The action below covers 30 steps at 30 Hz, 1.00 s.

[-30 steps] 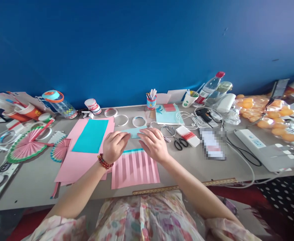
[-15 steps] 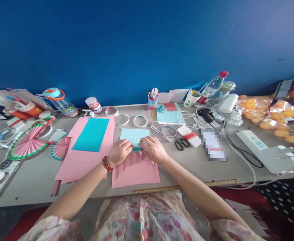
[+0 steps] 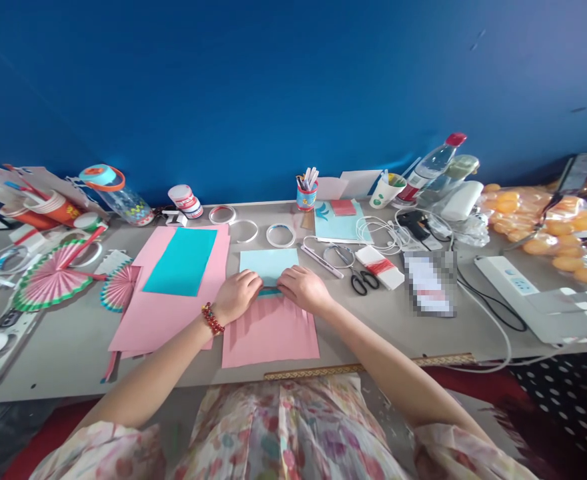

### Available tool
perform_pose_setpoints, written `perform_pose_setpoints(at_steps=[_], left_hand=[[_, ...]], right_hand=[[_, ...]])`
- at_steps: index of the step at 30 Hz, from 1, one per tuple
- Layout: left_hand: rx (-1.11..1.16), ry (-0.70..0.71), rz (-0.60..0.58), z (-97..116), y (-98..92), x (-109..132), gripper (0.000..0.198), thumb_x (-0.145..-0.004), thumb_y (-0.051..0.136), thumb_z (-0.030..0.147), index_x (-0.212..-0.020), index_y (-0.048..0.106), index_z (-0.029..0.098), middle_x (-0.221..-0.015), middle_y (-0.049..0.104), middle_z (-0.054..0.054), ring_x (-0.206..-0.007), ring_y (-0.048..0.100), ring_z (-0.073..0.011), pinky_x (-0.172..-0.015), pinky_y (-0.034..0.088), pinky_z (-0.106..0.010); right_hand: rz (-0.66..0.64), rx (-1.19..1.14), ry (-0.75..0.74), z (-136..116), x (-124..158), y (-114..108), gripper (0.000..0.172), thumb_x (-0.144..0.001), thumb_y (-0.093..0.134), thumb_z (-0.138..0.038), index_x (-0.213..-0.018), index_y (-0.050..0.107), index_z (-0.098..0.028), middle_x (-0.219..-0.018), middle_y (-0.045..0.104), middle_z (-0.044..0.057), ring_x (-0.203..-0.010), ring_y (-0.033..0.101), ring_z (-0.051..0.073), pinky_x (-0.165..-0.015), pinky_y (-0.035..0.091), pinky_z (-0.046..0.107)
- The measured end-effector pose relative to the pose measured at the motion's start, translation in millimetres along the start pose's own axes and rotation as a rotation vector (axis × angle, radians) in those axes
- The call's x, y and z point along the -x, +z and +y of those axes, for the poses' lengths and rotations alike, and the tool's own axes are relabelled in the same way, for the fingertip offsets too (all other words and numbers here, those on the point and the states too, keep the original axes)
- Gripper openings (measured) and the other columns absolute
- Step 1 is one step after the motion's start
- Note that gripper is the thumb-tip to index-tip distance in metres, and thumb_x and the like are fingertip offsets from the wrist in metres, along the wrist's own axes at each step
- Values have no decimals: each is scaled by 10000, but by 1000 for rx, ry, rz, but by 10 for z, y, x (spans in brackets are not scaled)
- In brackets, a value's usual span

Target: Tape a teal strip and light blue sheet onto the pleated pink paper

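Directly before me lies a pink paper sheet (image 3: 271, 340) with a light-blue part (image 3: 269, 261) at its far end and a narrow teal strip (image 3: 272, 292) across the join. My left hand (image 3: 241, 293) grips the paper at the left end of this strip, fingers bent and held together. At the strip's right end my right hand (image 3: 303, 290) pinches the paper the same way. The fingertips are partly hidden. To the left, a teal sheet (image 3: 181, 261) rests on larger pink sheets (image 3: 173, 327).
Black-handled scissors (image 3: 365, 281), a white card wound with red thread (image 3: 381, 267) and tape rings (image 3: 280, 235) surround the paper. Folded paper fans (image 3: 53, 273) lie left. A pen cup (image 3: 307, 193) stands behind. A wooden ruler (image 3: 313, 371) lies along the front edge.
My hands have moved slightly apart along the teal strip, and the fingers are more curled. More of the strip shows between them. The whole view has shifted a little.
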<state>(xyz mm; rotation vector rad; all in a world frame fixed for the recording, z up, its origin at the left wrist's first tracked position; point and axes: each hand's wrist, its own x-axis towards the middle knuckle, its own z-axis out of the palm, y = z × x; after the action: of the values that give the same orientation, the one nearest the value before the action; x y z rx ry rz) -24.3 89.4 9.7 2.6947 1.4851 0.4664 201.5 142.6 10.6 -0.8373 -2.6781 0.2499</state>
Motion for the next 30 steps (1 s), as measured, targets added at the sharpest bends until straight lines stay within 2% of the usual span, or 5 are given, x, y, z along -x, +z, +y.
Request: perform_pose_setpoints(at_steps=[6, 12, 21, 30], left_hand=[[127, -88, 2, -90, -58, -22, 207, -999, 436, 274, -943, 613, 183, -906, 634, -55, -868, 598, -190, -780, 465, -311], [292, -257, -28, -338, -166, 22, 212, -949, 535, 338, -831, 637, 195, -806, 639, -13, -683, 586, -142, -639, 427, -262], [422, -305, -66, -383, -199, 25, 252, -903, 555, 384, -763, 640, 192, -760, 613, -8, -638, 556, -133, -595, 405, -248], [402, -349, -54, -406, -274, 94, 200, -885, 569, 361, -788, 632, 198, -774, 681, -10, -681, 598, -156, -634, 436, -264]], right_hand=[[-126, -124, 119, -29, -179, -75, 147, -950, 541, -238, -912, 672, -183, -911, 664, 57, -862, 549, 168, -757, 371, 252], [-224, -164, 262, -24, -300, -182, 126, -915, 547, -218, -891, 667, -190, -937, 693, 35, -865, 590, 162, -697, 355, 235], [-290, -161, 238, -174, -517, -116, 130, -902, 545, -263, -892, 669, -226, -951, 705, 6, -832, 609, 156, -629, 321, 237], [-341, -164, 252, -171, -632, -35, 164, -913, 542, -320, -917, 671, -219, -991, 706, 20, -859, 612, 164, -625, 325, 234]])
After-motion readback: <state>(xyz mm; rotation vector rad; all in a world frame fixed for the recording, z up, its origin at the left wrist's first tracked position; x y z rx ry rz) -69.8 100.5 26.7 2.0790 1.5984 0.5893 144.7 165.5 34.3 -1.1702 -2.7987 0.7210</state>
